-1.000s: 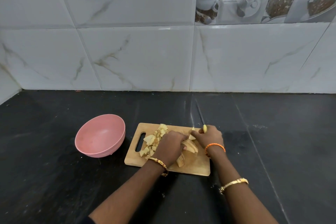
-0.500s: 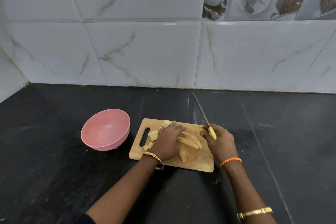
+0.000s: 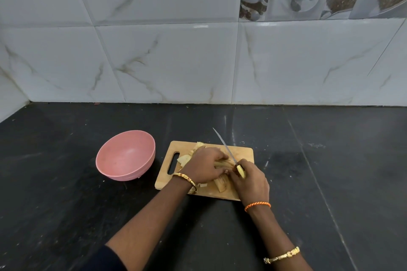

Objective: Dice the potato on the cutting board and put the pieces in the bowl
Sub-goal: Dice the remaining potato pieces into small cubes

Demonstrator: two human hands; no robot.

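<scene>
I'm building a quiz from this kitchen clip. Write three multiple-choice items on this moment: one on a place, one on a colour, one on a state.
1. Where does the bowl stand?
A. On the cutting board
B. On the counter, left of the cutting board
C. Against the wall tiles

2. What colour is the knife handle?
A. Yellow
B. Black
C. Red

3. What is in the bowl?
A. Heaped diced potato
B. Water
C. Nothing visible

Answers:
1 B: the bowl sits on the dark counter, apart from the cutting board edge with the handle slot.
2 A: a yellow handle shows in the right hand.
3 C: the pink inside looks bare; the potato pieces lie on the board by the left hand, which presses on the potato strips.
</scene>
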